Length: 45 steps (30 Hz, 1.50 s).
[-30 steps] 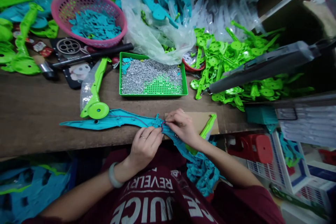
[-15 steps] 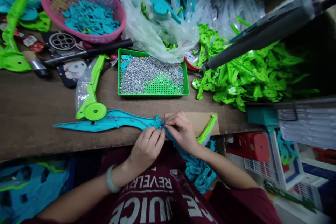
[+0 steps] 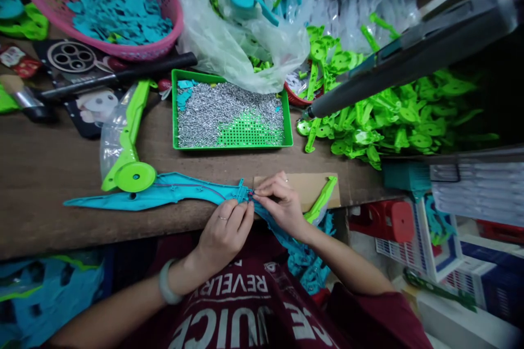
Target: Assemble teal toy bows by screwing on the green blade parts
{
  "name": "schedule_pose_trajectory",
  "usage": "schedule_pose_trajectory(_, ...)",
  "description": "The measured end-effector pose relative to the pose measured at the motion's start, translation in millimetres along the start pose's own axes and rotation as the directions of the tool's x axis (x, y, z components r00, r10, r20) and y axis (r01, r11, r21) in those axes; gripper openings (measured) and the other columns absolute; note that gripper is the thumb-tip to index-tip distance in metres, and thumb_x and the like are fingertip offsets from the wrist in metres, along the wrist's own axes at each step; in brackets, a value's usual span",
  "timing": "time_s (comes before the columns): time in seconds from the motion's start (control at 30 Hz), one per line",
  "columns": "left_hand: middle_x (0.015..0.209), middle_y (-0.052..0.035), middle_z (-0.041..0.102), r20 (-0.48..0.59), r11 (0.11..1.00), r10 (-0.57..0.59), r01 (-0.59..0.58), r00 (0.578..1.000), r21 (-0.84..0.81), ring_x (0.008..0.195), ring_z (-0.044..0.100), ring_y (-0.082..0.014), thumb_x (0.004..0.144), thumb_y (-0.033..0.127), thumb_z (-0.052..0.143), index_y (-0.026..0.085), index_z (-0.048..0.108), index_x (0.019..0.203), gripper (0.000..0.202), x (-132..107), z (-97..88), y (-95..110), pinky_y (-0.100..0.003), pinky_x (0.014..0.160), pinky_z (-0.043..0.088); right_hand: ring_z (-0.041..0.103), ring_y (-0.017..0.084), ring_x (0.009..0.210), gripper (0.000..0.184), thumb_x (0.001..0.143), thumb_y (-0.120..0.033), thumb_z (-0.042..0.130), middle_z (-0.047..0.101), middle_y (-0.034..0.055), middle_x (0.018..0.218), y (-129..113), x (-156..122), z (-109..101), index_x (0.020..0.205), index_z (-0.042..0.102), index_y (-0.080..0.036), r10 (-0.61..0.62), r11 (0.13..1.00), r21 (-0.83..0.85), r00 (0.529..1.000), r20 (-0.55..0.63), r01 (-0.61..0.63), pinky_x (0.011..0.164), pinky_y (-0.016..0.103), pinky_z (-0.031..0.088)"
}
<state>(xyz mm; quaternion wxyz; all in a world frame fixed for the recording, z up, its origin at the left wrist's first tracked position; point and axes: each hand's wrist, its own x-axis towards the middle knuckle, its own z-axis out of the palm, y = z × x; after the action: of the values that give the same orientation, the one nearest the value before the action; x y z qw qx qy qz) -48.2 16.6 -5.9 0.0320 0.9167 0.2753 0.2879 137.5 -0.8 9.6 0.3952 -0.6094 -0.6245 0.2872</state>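
Note:
A long blue plastic shell (image 3: 164, 192), which looks like half of a toy bow, lies along the table's front edge. A thin dark-red wire runs inside it toward my fingers. My left hand (image 3: 229, 229) is closed at the shell's middle, fingertips pinched together low against it; what they grip is hidden. Just to the right, my right hand (image 3: 282, 204) pinches the small dark-red wire end (image 3: 251, 194) between thumb and forefinger. A bright green limb with a round disc (image 3: 136, 176) and a clear plastic piece joins the shell's left part. Another green limb (image 3: 322, 199) shows at right.
Behind the shell stands a green tray (image 3: 233, 146) of small metal screws. A pink basket (image 3: 178, 27) of blue parts and a hammer (image 3: 118, 73) are at left. A powered screwdriver (image 3: 368, 73) hangs over piled green parts (image 3: 409, 114). Cardboard (image 3: 301, 185) lies at right.
The view has shifted slightly, so the basket, hammer, tray and shell appear further left. Both hands keep nearly the same pinch at the same spot on the shell.

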Motion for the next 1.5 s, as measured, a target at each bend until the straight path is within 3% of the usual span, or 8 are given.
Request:
schedule_pose_trajectory(0.13, 0.093, -0.0112, 0.072, -0.004, 1.0, -0.002, 0.002, 1.0, -0.014, 0.088, 0.064, -0.0228, 0.093, 0.004, 0.056, 0.007, 0.067, 0.11, 0.021, 1, -0.3, -1, -0.038, 0.08, 0.057, 0.059, 0.018, 0.086, 0.009, 0.091, -0.016, 0.067, 0.071, 0.0036, 0.087, -4, 0, -5, 0.084, 0.07, -0.021, -0.06, 0.986, -0.153, 0.996, 0.06, 0.069, 0.08, 0.037, 0.044)
schedule_pose_trajectory(0.33, 0.092, -0.0104, 0.072, 0.003, 0.999, -0.014, 0.015, 1.0, -0.041, 0.087, 0.064, -0.0248, 0.092, 0.004, 0.058, 0.005, 0.069, 0.11, 0.021, 0, 0.6, -1, -0.038, 0.08, 0.056, 0.063, 0.017, 0.083, 0.007, 0.087, -0.018, 0.073, 0.071, 0.0015, 0.083, -8, 0, -4, 0.082, 0.071, -0.021, 0.112, 0.994, 0.018, 0.994, 0.013, -0.112, 0.081, 0.037, 0.046)
schedule_pose_trajectory(0.5, 0.09, -0.0104, 0.071, 0.015, 0.999, -0.013, 0.014, 1.0, -0.046, 0.086, 0.063, -0.0251, 0.092, 0.004, 0.058, 0.004, 0.07, 0.108, 0.02, 2, 0.6, 0, -0.038, 0.079, 0.055, 0.061, 0.018, 0.088, 0.008, 0.092, -0.02, 0.067, 0.069, 0.0036, 0.09, -1, -3, -2, 0.085, 0.071, -0.022, 0.054, 0.993, -0.108, 0.998, 0.028, -0.05, 0.084, 0.039, 0.046)
schedule_pose_trajectory(0.63, 0.089, -0.0111, 0.07, 0.045, 1.0, -0.013, 0.014, 0.999, -0.021, 0.086, 0.062, -0.0254, 0.091, 0.004, 0.059, 0.004, 0.07, 0.108, 0.02, 5, -1.6, 0, -0.038, 0.078, 0.053, 0.063, 0.019, 0.099, 0.008, 0.093, -0.024, 0.067, 0.069, 0.005, 0.104, 3, 7, -26, 0.097, 0.073, -0.022, 0.062, 0.994, -0.101, 0.97, 0.233, -0.039, 0.09, 0.04, 0.048)
schedule_pose_trajectory(0.8, 0.085, -0.0104, 0.066, 0.088, 1.0, 0.002, -0.002, 0.996, 0.004, 0.083, 0.06, -0.0249, 0.095, 0.005, 0.051, 0.006, 0.07, 0.11, 0.025, 7, -2.6, -1, -0.037, 0.074, 0.05, 0.061, 0.019, 0.097, 0.008, 0.094, -0.023, 0.064, 0.065, 0.007, 0.101, -9, -5, -54, 0.097, 0.071, -0.02, 0.009, 0.967, -0.252, 0.981, 0.193, 0.041, 0.087, 0.039, 0.049)
schedule_pose_trajectory(0.97, 0.089, -0.0103, 0.066, 0.128, 1.0, -0.021, 0.021, 0.992, 0.002, 0.087, 0.058, -0.0267, 0.096, 0.009, 0.049, 0.012, 0.071, 0.109, 0.025, 6, -0.6, 2, -0.038, 0.077, 0.048, 0.054, 0.023, 0.095, 0.013, 0.096, -0.023, 0.057, 0.064, 0.0126, 0.104, -19, -37, -30, 0.1, 0.067, -0.016, -0.077, 0.878, -0.438, 0.961, 0.267, 0.192, 0.082, 0.039, 0.052)
schedule_pose_trajectory(1.2, 0.089, -0.0108, 0.065, 0.19, 0.998, -0.03, 0.02, 0.981, 0.055, 0.084, 0.056, -0.0273, 0.095, 0.01, 0.051, 0.014, 0.072, 0.108, 0.025, 9, -2.1, 4, -0.038, 0.072, 0.045, 0.055, 0.022, 0.093, 0.015, 0.098, -0.022, 0.054, 0.06, 0.0112, 0.1, -17, -48, -5, 0.103, 0.066, -0.016, -0.017, 0.876, -0.481, 0.999, 0.03, 0.029, 0.079, 0.035, 0.053)
schedule_pose_trajectory(1.5, 0.092, -0.0108, 0.066, 0.231, 0.998, -0.017, 0.001, 0.973, 0.07, 0.086, 0.056, -0.0271, 0.095, 0.011, 0.052, 0.012, 0.07, 0.116, 0.027, 9, -2.0, 4, -0.039, 0.073, 0.044, 0.055, 0.024, 0.095, 0.019, 0.097, -0.025, 0.054, 0.061, 0.0122, 0.102, -14, -48, -2, 0.109, 0.065, -0.015, 0.026, 0.882, -0.471, 1.0, 0.005, -0.021, 0.082, 0.039, 0.054)
